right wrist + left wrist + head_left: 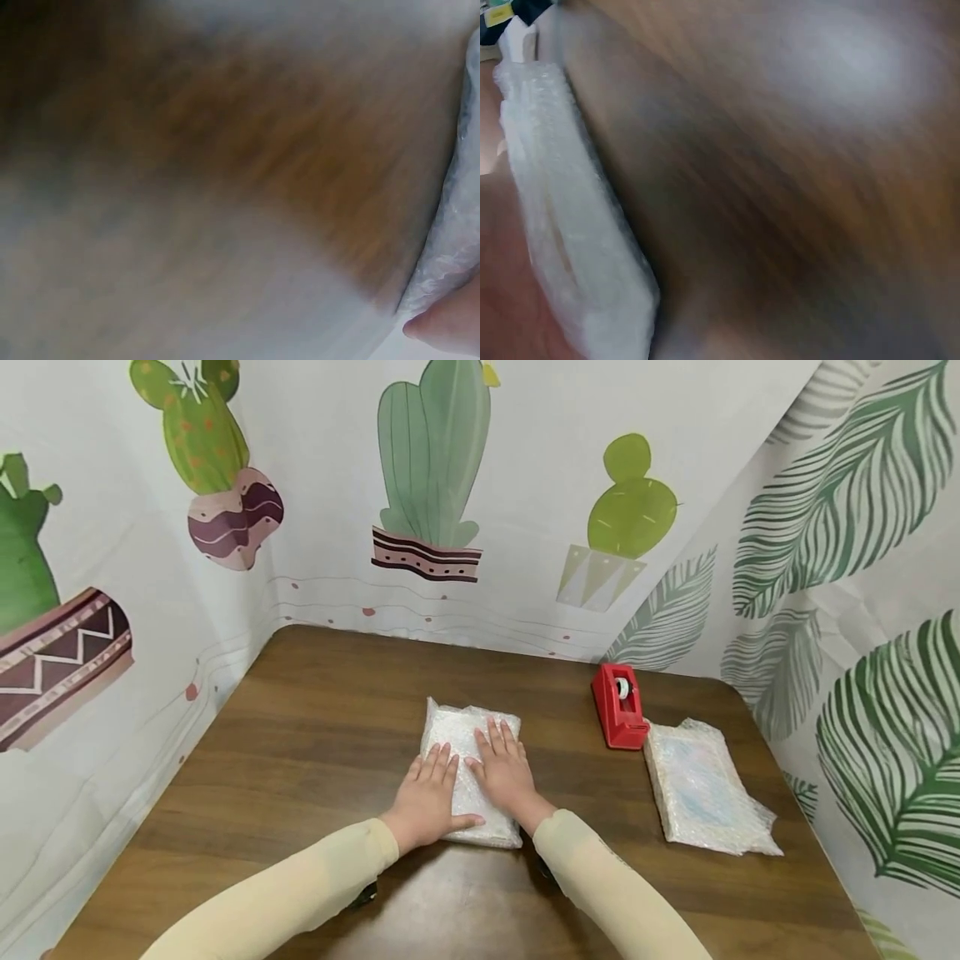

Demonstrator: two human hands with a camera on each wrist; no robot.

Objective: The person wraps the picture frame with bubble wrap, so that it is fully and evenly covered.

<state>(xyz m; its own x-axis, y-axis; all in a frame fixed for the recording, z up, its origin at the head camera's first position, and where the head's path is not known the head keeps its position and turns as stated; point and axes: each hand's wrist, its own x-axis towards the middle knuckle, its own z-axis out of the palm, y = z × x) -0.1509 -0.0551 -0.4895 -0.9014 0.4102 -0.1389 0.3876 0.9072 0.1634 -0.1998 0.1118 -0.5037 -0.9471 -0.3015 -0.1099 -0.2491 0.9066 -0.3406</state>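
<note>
A flat rectangular package in bubble wrap [467,777] lies on the wooden table in front of the person. The left hand [427,797] rests flat on its left part, fingers straight and thumb stretched toward the near edge. On its right part lies the right hand [506,772], fingers extended toward the far edge. In the left wrist view the wrapped side of the package [577,225] shows beside the palm. The right wrist view catches a strip of the bubble wrap [450,232] and a fingertip [442,322] against it.
A red tape dispenser [621,706] with a roll in it stands at the back right of the brown table [315,710]. Just in front and to its right lies a second bubble-wrapped package [701,789]. A white cloth printed with cacti and leaves [322,485] hangs behind.
</note>
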